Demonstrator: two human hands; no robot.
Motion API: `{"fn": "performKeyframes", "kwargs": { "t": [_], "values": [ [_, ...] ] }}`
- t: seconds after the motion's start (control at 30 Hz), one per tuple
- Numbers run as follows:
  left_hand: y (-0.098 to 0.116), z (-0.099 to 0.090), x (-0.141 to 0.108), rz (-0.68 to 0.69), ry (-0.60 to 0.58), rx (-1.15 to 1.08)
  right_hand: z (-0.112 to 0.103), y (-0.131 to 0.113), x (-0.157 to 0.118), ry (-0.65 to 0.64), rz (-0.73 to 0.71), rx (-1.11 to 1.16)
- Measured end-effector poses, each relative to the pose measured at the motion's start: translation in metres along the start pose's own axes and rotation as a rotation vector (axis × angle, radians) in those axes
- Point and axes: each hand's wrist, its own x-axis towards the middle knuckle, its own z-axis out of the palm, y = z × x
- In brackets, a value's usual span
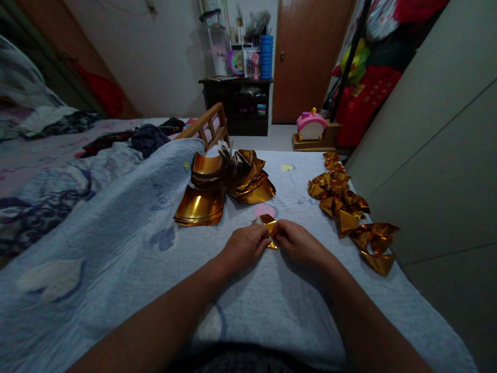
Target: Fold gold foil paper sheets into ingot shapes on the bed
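Note:
A small folded piece of shiny gold paper (267, 219) is held between my two hands, low over the blue bedspread. My left hand (246, 244) pinches its left side, and my right hand (295, 241) pinches its right side with curled fingers. The fingertips of both hands nearly meet at the paper's middle. Beyond my left hand lies a fanned stack of gold sheets (202, 205). To the right, a row of folded gold paper pieces (349, 220) runs along the bed's edge.
The blue patterned bedspread (163, 290) rises in a fold at the left, near rumpled clothes (149, 139). A wooden rail (205, 122) stands behind the stack. Beyond the bed are a dark cabinet (236, 106), a door (301, 62) and a pink toy (311, 126). A pale wardrobe (438, 171) borders the right.

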Motion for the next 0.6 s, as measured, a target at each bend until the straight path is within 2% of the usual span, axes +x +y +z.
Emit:
{"fn": "performKeyframes", "kwargs": {
  "t": [0.6],
  "values": [
    [0.0037, 0.0022, 0.0010, -0.026, 0.025, 0.027, 0.0051, -0.0044, 0.0012, 0.030, 0.027, -0.155]
  ]
}}
